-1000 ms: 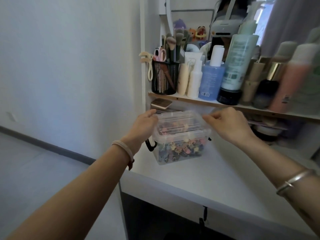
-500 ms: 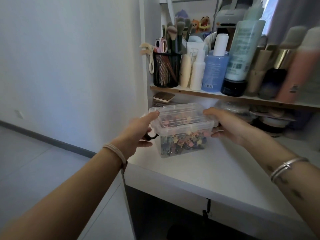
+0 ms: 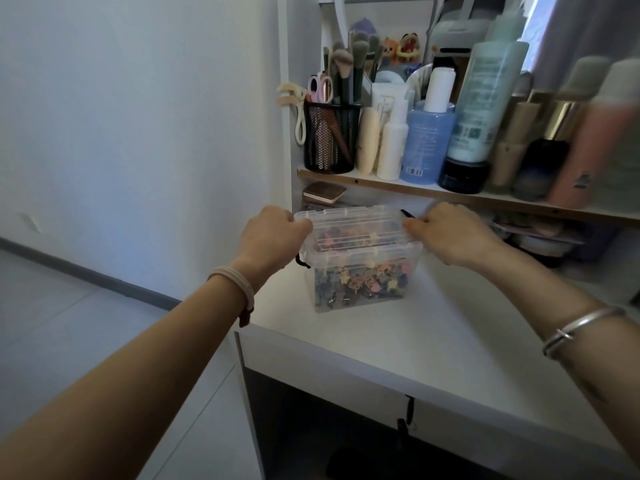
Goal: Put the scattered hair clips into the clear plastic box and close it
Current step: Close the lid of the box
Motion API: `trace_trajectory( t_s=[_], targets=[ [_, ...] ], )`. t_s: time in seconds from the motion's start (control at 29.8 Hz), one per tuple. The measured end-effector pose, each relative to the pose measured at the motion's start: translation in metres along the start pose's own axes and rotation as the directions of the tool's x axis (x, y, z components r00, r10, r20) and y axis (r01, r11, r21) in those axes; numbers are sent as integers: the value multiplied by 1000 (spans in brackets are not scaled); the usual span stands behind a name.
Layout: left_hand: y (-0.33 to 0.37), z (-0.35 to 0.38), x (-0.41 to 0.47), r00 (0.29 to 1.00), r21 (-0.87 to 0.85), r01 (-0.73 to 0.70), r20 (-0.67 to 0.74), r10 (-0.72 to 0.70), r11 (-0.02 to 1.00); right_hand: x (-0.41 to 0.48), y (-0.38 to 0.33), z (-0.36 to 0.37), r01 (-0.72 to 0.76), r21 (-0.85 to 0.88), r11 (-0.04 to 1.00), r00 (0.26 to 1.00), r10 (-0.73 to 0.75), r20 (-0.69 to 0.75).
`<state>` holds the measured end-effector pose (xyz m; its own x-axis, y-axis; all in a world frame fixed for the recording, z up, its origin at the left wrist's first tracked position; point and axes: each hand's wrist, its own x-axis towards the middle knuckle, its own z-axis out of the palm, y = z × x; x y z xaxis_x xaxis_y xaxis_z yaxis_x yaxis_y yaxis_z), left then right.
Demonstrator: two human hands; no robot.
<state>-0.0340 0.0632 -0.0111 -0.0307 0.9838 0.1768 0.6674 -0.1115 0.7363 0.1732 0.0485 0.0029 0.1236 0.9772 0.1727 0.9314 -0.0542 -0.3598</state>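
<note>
Clear plastic box [image 3: 360, 282] stands upright on the white desk [image 3: 398, 341], far-left part, just under the shelf [image 3: 381, 187]; hair clips [image 3: 360, 284] piled inside; lid [image 3: 356, 230] on top, facing up; the box's long axis runs left-right across my view, right end slightly farther; left hand [image 3: 273, 237] has its fingers curled over the lid's left short end; right hand [image 3: 450, 237] is curled onto the right short end; the box lies between them, neither hand nearer; black latch [image 3: 408, 213] pokes up by the right fingers; I judge the next move is a straight-down press at both ends; can't tell if the lid is fully seated.
</note>
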Motion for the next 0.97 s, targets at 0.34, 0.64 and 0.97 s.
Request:
trace_trajectory(
  t_s=[0.34, 0.64, 0.97],
  targets=[
    [10, -2, 7, 994, 320, -107, 1, 112, 941, -1, 0, 4, -9, 46, 999, 1000, 8, 15],
    [4, 1, 6, 990, 202, -117, -57, 131, 972, -3, -3, 4, -58, 157, 986, 998, 52, 39],
    [-31, -18, 19, 994, -117, 45, -98, -57, 992, 7, -48, 21, -47, 337, 940, 982, -19, 189]
  ],
)
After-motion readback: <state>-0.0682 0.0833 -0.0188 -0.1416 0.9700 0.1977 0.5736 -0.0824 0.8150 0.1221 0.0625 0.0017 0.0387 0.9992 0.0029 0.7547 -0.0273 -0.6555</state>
